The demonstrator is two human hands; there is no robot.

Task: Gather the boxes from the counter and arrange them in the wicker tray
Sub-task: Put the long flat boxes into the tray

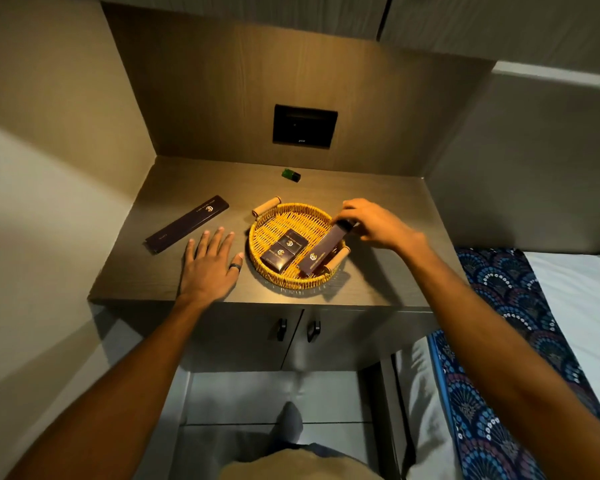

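Note:
A round wicker tray (pixel 267 226) with two wooden handles sits in the middle of the counter. Two small dark boxes (pixel 284 250) with gold logos lie side by side inside it. My right hand (pixel 374 221) grips the far end of a medium dark box (pixel 321 252), which leans over the tray's right side with its near end down by the right handle. My left hand (pixel 210 263) rests flat and open on the counter just left of the tray, a dark ring on one finger. A long flat dark box (pixel 187 224) lies diagonally on the counter further left.
A small green and black object (pixel 291 174) lies near the back wall behind the tray. A black wall panel (pixel 305 125) is set above the counter. Two cabinet doors with dark handles (pixel 298 329) are below. A bed with a patterned blue runner (pixel 520 306) stands to the right.

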